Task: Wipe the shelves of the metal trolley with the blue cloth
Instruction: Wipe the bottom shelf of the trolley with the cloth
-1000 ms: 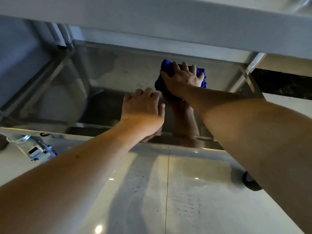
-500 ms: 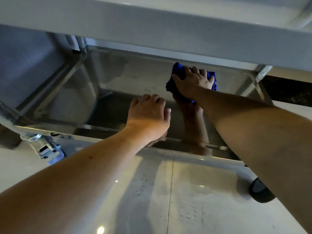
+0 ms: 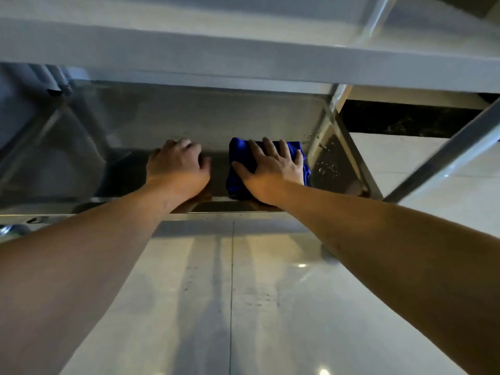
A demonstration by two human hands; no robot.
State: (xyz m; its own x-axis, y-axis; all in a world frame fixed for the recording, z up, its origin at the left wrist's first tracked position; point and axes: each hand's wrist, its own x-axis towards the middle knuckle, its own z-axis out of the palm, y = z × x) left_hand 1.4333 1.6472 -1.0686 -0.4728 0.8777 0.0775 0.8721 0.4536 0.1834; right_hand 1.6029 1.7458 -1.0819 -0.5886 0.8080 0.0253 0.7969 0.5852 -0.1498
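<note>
Right hand's fingers (image 3: 267, 150) lay spread and flat on the folded blue microfibre cloth (image 3: 238, 169), pressing rather than gripping, likely to keep broad contact for wiping. The cloth sat on the lower shelf of the stainless-steel trolley (image 3: 162, 123), toward its right end, near the front lip. Left hand (image 3: 178, 169) rested just beside it, fingers curled loosely, holding nothing; probably bracing. Upper shelf (image 3: 243, 58) overhung both. Pale glossy tiled floor (image 3: 243, 293) below.

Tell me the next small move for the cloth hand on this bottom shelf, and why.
Probably slide the right hand, pressing flat on the blue cloth, rightward into the shelf corner: water droplets show there beside the cloth, while the left hand braces on the shelf.
</note>
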